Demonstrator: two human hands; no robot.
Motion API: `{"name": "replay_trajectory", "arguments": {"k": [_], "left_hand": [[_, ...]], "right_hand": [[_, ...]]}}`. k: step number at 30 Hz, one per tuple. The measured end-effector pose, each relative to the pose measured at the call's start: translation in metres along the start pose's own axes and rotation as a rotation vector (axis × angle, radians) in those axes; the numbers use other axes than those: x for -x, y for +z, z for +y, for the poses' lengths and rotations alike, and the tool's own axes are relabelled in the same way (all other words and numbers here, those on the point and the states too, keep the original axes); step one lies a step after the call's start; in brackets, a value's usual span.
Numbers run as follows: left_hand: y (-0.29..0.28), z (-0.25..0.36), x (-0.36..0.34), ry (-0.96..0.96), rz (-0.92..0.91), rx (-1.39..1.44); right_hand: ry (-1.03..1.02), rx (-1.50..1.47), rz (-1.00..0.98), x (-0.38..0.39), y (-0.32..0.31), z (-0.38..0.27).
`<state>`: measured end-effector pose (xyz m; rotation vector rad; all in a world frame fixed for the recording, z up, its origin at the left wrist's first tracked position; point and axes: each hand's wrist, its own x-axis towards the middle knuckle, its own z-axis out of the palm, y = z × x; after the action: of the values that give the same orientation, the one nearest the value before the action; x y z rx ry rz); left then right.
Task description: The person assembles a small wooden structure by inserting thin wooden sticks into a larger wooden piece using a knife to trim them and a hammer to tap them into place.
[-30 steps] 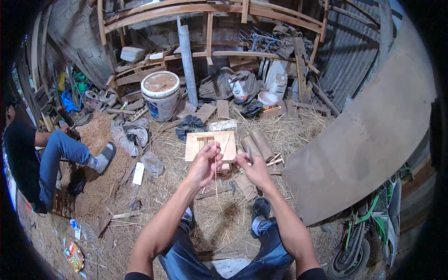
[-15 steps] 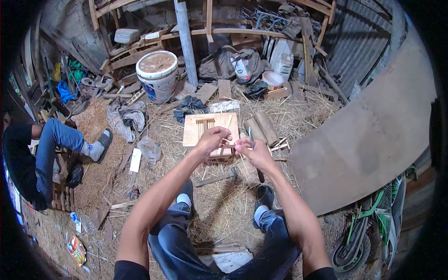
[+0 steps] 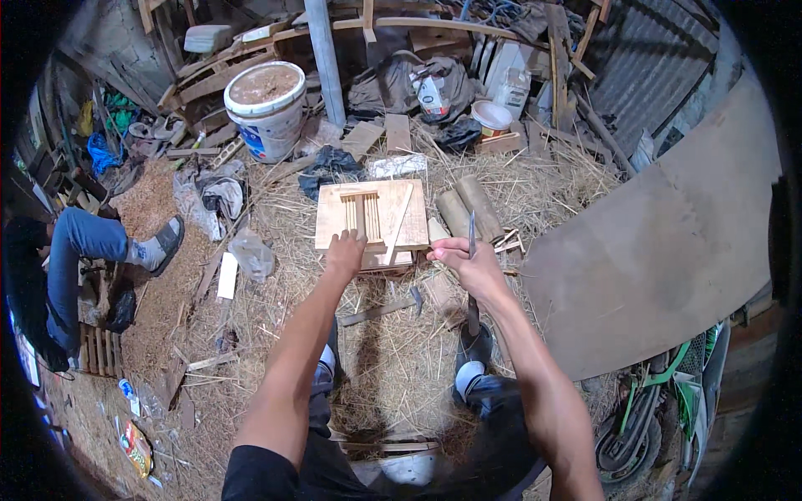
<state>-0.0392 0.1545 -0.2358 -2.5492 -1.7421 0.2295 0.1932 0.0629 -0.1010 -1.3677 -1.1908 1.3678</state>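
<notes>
1. Lying ahead of the person, a wooden board (image 3: 329,210) is being supported low over the straw-covered floor (image 3: 276,334) by a wooden base that is being mostly hidden beneath it.
2. A brown strip (image 3: 360,214) is being carried on the board, among thin slats (image 3: 373,222); its long axis is being pointed away from the body, with its near end just at the left hand (image 3: 344,252).
3. The strip is being met most closely by the left hand; the right hand (image 3: 455,253) is being held apart from it, farther to the right, just off the board's near right corner.
4. The left hand is being held back upward, its forearm stretched forward and its fingers laid at the board's near edge; whether the strip is being gripped or only touched cannot be told.
5. A knife (image 3: 474,316) is being gripped in the closed right hand, its blade being pointed forward and its dark handle back toward the right foot.
6. A pale stick (image 3: 401,219) is being carried slantwise on the board, right of the strip, while a hammer (image 3: 378,313) is being borne by the floor on the near side.
</notes>
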Motion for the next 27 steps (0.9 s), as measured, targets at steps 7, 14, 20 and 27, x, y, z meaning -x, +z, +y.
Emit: {"name": "replay_trajectory", "arguments": {"k": [7, 14, 20, 27], "left_hand": [[0.036, -0.004, -0.021, 0.044, 0.117, -0.120], [0.031, 0.001, -0.024, 0.064, 0.142, -0.060], [-0.019, -0.018, -0.011, 0.073, 0.350, 0.158], [-0.133, -0.022, 0.047, 0.290, 0.540, 0.564]], "right_hand": [[0.021, 0.167, 0.089, 0.009, 0.004, -0.011], [-0.046, 0.327, 0.143, 0.006, 0.004, -0.004], [-0.062, 0.265, 0.043, 0.011, 0.006, -0.009], [0.094, -0.264, -0.096, 0.018, -0.007, -0.028]]}}
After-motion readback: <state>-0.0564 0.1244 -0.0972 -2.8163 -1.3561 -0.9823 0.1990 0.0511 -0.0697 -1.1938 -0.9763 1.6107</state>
